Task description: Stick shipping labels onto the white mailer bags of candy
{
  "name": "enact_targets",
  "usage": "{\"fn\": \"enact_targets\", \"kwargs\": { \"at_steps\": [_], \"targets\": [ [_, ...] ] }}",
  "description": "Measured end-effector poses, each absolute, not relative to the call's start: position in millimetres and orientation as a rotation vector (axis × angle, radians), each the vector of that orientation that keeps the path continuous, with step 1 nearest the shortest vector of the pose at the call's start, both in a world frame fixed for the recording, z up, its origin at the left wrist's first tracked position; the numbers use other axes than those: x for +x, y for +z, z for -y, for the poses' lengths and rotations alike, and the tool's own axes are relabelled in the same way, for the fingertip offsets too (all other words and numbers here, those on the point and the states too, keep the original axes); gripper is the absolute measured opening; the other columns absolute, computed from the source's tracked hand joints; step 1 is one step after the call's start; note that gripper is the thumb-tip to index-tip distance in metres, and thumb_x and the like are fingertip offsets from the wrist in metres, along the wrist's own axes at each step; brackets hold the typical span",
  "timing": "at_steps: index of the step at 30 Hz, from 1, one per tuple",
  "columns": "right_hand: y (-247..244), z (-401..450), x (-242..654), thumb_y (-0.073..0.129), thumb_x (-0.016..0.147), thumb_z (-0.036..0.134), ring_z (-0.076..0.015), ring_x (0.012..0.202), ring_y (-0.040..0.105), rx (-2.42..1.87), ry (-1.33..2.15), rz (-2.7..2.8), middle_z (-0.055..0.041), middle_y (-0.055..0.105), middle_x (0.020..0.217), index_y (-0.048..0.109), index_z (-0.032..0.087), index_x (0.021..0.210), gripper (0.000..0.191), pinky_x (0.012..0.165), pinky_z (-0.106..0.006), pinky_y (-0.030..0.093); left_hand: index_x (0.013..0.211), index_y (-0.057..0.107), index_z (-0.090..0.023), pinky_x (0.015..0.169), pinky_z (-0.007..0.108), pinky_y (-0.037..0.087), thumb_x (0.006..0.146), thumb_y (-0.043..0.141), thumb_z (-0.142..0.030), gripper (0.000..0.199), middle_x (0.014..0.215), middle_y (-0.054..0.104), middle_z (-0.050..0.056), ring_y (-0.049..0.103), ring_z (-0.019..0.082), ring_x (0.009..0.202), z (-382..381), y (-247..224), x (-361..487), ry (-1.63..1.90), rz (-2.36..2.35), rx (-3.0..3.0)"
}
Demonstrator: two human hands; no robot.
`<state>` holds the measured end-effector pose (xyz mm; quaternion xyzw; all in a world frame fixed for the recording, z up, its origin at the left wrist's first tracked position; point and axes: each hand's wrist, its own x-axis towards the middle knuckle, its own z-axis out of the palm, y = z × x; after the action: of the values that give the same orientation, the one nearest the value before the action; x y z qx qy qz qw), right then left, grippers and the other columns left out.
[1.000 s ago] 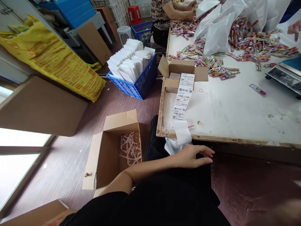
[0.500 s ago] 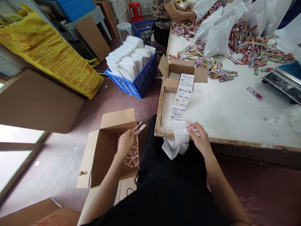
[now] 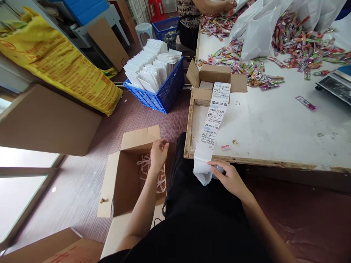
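A long strip of printed shipping labels (image 3: 212,118) comes out of a small cardboard box (image 3: 203,99) and runs over the table to its front edge. The white lower end of the strip folds and hangs over that edge, above my lap. My right hand (image 3: 230,180) is on this end, thumb and fingers closed at its right side. My left hand (image 3: 159,156) is above an open cardboard box (image 3: 127,182) on my left, fingers loosely bent and apart, with nothing visible in them. Pale paper strips (image 3: 144,166) lie tangled inside that box.
Beside the strip lies a small red-and-white piece (image 3: 225,147). Candy sachets (image 3: 255,73) and white plastic bags (image 3: 259,36) cover the far table (image 3: 263,128), near a scale (image 3: 336,87). A blue crate (image 3: 171,89) holds white envelopes. A co-worker's arm (image 3: 211,6) is behind.
The white strips in my left hand are gone from it, and that hand has moved right. My right hand has moved down onto the label strip's end, uncovering the small red-and-white piece.
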<state>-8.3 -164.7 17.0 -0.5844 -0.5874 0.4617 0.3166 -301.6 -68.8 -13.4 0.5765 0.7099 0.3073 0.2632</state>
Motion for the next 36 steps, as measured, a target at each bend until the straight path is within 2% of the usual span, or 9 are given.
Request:
{"fn": "enact_targets", "kwargs": {
  "at_steps": [2,5,11,14,17,20,23,32,36],
  "targets": [
    [16.1,174.5,-9.4,0.056,0.091,0.052,-0.0276,0.119,0.059,-1.559,1.23,1.54,-0.0072,0.069,0.122,0.074,0.027,0.107,0.035,0.106,-0.048,0.044,0.109,0.069,-0.02,0.09,0.03,0.049,0.09,0.058,-0.034,0.026,0.109,0.068,0.008,0.063,0.019,0.095,55.1,6.4,-270.8,1.024,-1.71,1.542],
    [11.5,185.8,-10.8,0.056,0.091,0.051,-0.028,0.118,0.06,-1.574,1.268,1.544,-0.0075,0.07,0.121,0.074,0.026,0.107,0.035,0.107,-0.049,0.042,0.107,0.07,-0.02,0.094,0.032,0.047,0.088,0.062,-0.031,0.023,0.108,0.068,0.009,0.061,0.021,0.098,32.3,15.9,-229.0,1.076,-1.48,1.574],
    [2.0,199.7,-11.7,0.055,0.091,0.048,-0.0292,0.114,0.063,-1.592,1.336,1.585,-0.0065,0.071,0.117,0.075,0.028,0.104,0.032,0.106,-0.051,0.042,0.121,0.064,-0.013,0.11,0.045,0.034,0.078,0.076,-0.026,0.046,0.123,0.062,0.017,0.052,0.033,0.122,-22.0,-15.1,-162.6,0.778,-1.449,1.749],
    [-4.6,204.6,-10.5,0.054,0.093,0.048,-0.0288,0.111,0.064,-1.588,1.337,1.628,-0.0068,0.072,0.114,0.076,0.027,0.102,0.032,0.103,-0.049,0.043,0.109,0.069,-0.012,0.109,0.048,0.032,0.084,0.069,-0.028,0.029,0.123,0.061,0.019,0.049,0.035,0.124,-35.3,-22.2,-145.6,0.592,-1.528,1.924],
    [-12.8,207.8,-9.2,0.051,0.094,0.048,-0.0277,0.108,0.064,-1.574,1.312,1.68,-0.0069,0.072,0.112,0.076,0.028,0.102,0.033,0.101,-0.049,0.044,0.088,0.071,-0.014,0.099,0.041,0.038,0.087,0.064,-0.025,0.013,0.107,0.066,0.014,0.057,0.028,0.108,-39.0,-19.8,-141.6,0.633,-1.527,1.882],
    [-18.3,207.0,-5.4,0.051,0.095,0.047,-0.0272,0.111,0.063,-1.601,1.262,1.699,-0.0065,0.07,0.115,0.076,0.028,0.099,0.031,0.102,-0.048,0.043,0.075,0.066,-0.015,0.079,0.031,0.043,0.085,0.065,-0.025,0.014,0.081,0.065,0.005,0.057,0.018,0.078,-38.4,-13.0,-144.7,0.787,-1.358,1.663],
    [-18.4,200.4,2.9,0.051,0.095,0.045,-0.0265,0.113,0.061,-1.625,1.167,1.652,-0.0074,0.068,0.116,0.075,0.027,0.094,0.03,0.102,-0.046,0.043,0.07,0.06,-0.015,0.063,0.025,0.039,0.084,0.064,-0.025,0.018,0.065,0.057,-0.001,0.05,0.011,0.061,-36.1,-3.5,-147.4,0.909,-1.129,1.429],
    [-2.2,171.6,20.5,0.056,0.094,0.043,-0.0224,0.103,0.065,-1.608,0.867,1.416,-0.0055,0.071,0.107,0.071,0.024,0.098,0.024,0.095,-0.039,0.049,0.063,0.054,-0.015,0.05,0.019,0.03,0.084,0.066,-0.018,0.024,0.049,0.046,-0.006,0.04,0.004,0.045,-32.8,17.9,-139.7,0.964,-1.0,1.054],
    [0.0,167.2,16.3,0.058,0.093,0.044,-0.0208,0.099,0.066,-1.634,0.843,1.34,-0.0041,0.072,0.104,0.071,0.024,0.099,0.025,0.091,-0.036,0.05,0.063,0.053,-0.015,0.046,0.019,0.027,0.084,0.066,-0.018,0.024,0.052,0.047,-0.005,0.04,0.004,0.043,-30.9,20.5,-137.8,0.908,-0.956,0.867]
  ]
}}
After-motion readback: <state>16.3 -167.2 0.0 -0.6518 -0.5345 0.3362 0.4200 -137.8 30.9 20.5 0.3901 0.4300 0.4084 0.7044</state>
